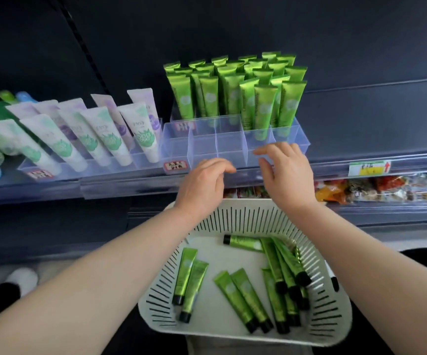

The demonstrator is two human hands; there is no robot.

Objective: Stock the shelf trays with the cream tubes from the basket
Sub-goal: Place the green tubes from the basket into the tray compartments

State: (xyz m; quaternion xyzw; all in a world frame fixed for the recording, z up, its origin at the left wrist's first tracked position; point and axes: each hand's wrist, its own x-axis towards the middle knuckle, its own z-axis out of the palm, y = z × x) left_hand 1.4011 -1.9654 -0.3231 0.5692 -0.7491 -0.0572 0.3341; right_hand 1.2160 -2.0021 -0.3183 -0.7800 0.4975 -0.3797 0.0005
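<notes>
Left hand and right hand are hovering empty at the near rim of the clear tray; restock is partway through.

Both hands are hanging with fingers loosely curled, grasping nothing; contact between the right fingertips and the rim cannot be told. Far in the tray, a dense block of green stocked tubes is standing upright, reaching nearer on the right. The near row of compartments is showing empty. Below the hands, the white basket is holding about a dozen cream tubes, lying loose, most bunched at its right side. Judging so: the far rows are done, while the near row and the basket's load are waiting. White-and-purple tubes are leaning in the trays to the left.
</notes>
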